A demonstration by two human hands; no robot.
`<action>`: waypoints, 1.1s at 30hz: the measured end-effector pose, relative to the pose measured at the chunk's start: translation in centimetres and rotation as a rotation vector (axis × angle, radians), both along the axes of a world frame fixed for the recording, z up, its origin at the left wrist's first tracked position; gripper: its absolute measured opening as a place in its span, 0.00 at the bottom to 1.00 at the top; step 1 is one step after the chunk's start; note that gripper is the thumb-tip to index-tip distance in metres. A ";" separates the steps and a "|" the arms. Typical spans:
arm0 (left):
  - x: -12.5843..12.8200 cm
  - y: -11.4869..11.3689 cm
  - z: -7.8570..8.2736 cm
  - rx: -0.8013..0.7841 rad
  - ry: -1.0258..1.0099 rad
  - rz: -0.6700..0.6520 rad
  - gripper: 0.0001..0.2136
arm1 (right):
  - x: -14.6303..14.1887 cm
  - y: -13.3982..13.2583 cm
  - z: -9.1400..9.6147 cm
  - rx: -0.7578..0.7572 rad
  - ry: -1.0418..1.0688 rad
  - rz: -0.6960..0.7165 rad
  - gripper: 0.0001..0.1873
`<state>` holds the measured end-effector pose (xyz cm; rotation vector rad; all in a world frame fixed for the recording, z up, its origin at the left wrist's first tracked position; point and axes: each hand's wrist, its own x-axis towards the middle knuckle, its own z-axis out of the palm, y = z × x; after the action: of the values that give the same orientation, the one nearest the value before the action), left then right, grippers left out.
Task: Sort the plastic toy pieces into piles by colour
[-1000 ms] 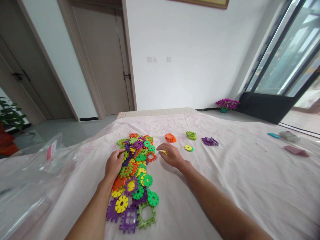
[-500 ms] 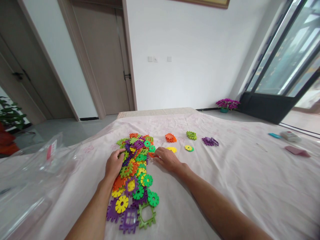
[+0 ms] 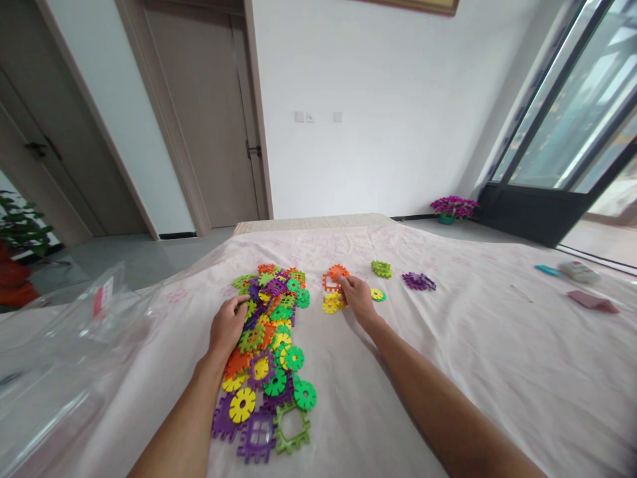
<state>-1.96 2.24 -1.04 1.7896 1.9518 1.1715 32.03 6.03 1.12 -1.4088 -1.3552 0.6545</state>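
Observation:
A heap of colourful interlocking plastic pieces [image 3: 269, 332] lies on a pale pink sheet [image 3: 448, 345]. My left hand [image 3: 227, 325] rests on the heap's left side with its fingers curled over the pieces. My right hand [image 3: 356, 296] is stretched out to the right of the heap, its fingertips pinching an orange square frame piece [image 3: 329, 282] beside a small orange group [image 3: 339, 270]. A yellow piece [image 3: 329, 305] lies just below that hand's fingers. Further right are a yellow-green disc [image 3: 377, 295], a green group [image 3: 381, 269] and a purple group [image 3: 418, 281].
A crumpled clear plastic bag [image 3: 74, 332] lies at the left. At the far right of the sheet are a teal item [image 3: 546, 269], a white box [image 3: 574, 271] and a dark red card [image 3: 590, 300]. Doors, a flower pot [image 3: 452, 208] and a glass sliding door stand beyond.
My right hand left a yellow piece on the sheet, reached back to the heap's edge, then moved right and away with an orange frame piece. My left hand stayed on the heap.

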 end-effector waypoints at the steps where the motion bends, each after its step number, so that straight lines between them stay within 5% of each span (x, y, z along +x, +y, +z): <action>1: 0.0 0.0 0.0 0.001 0.001 -0.003 0.16 | 0.1 0.2 0.0 -0.029 0.111 0.025 0.17; 5: 0.0 0.0 0.1 -0.004 0.008 -0.003 0.16 | 0.6 0.5 -0.3 -0.079 0.272 0.037 0.19; 13: 0.1 -0.1 0.2 -0.002 0.016 -0.001 0.16 | 0.8 0.4 -0.8 0.004 0.009 -0.013 0.16; 20: 0.1 -0.1 0.3 -0.014 -0.007 0.001 0.16 | -1.3 -0.6 -1.3 0.137 -0.216 0.186 0.17; 28: 0.0 0.0 0.1 0.003 0.008 -0.002 0.16 | -4.1 -3.7 0.2 0.237 -0.587 0.467 0.16; 33: 0.0 0.0 0.1 0.006 0.013 0.001 0.16 | -4.5 -4.4 0.9 0.297 -0.739 0.513 0.21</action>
<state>-1.97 2.26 -0.95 1.8030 1.9590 1.1705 27.50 1.63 1.99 -1.0910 -2.3365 0.2159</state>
